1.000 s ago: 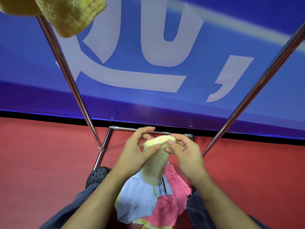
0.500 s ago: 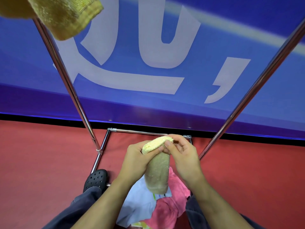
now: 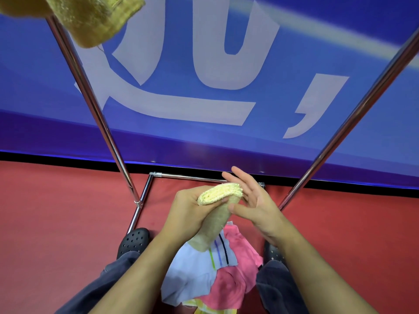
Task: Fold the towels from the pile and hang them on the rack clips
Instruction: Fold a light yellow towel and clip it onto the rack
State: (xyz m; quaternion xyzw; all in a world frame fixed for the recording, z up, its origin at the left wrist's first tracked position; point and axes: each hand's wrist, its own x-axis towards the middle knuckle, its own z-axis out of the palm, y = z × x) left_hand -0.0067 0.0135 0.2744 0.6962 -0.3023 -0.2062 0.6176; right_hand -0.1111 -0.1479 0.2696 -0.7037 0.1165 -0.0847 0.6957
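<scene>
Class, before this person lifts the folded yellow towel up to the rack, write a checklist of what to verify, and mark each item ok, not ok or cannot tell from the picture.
1. Folded yellow towel is gripped: ok, the left hand is curled round it.
2. Fold is holding together: ok, layers are stacked at the top end.
3. Right hand is free to work a clip: ok, its fingers are straight and hold nothing.
4. A free clip is in reach: cannot tell, no clip shows.
5. Rack poles stand clear of the hands: ok.
6. Pile is left to do: ok, pale blue and pink towels lie between the feet.
</scene>
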